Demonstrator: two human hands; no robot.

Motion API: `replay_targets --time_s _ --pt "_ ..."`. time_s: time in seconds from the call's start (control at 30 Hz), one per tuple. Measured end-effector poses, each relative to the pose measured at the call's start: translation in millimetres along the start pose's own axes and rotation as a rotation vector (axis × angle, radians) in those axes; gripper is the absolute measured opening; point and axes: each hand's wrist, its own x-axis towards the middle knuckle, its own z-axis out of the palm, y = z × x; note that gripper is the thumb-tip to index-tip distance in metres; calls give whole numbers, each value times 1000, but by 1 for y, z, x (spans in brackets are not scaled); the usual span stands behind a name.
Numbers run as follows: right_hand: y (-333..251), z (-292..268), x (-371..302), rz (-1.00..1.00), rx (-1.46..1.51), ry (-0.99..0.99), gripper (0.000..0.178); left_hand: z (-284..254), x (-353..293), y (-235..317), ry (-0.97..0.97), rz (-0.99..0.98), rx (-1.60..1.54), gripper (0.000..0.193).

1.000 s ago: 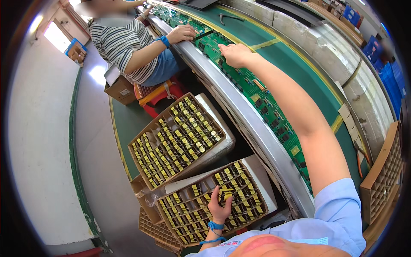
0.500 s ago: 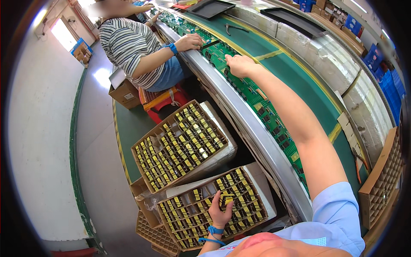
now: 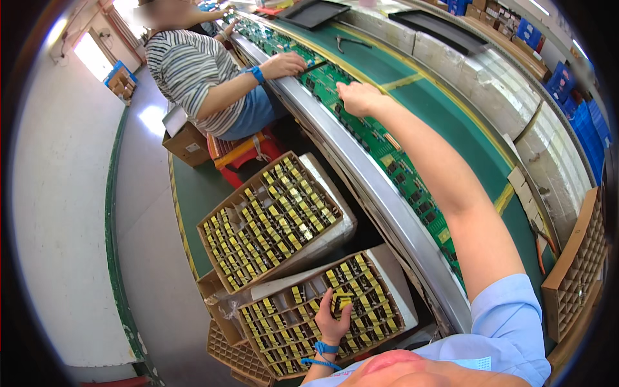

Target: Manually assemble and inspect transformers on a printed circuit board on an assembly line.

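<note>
My left hand (image 3: pixel 333 324) is over the nearer divided carton (image 3: pixel 401 317), its fingers curled round yellow-taped transformers (image 3: pixel 342 300). More of these parts stand in rows in the carton's cells. Stretched out far in front, my right hand (image 3: pixel 361 100) is closed with its fingertips down at a green circuit board (image 3: pixel 401 174) on the line. Whatever those fingertips hold is hidden. The boards lie end to end along a metal rail and carry black and other small parts.
A co-worker in a striped shirt (image 3: pixel 193 71) sits at the left, a hand on the boards. A second carton of transformers (image 3: pixel 205 226) lies beyond the nearer one. Pliers (image 3: pixel 351 44), black trays (image 3: pixel 316 13) and an orange-handled cutter (image 3: pixel 540 248) lie along the bench. Divided cardboard (image 3: pixel 570 277) stands at right.
</note>
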Motion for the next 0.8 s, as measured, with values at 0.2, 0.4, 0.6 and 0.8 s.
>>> replay_targets --time_s 0.2,0.4,0.6,0.8 --pt "11 4 7 -11 -33 50 50 3 -2 1 8 78 50 62" --pt "8 3 5 2 -1 15 44 2 -2 6 -10 -8 1 62" --pt "2 1 4 -9 -39 12 48 -1 0 8 4 47 37 62" --pt "-2 -38 -34 -74 95 202 47 -11 -2 4 -10 90 55 59"
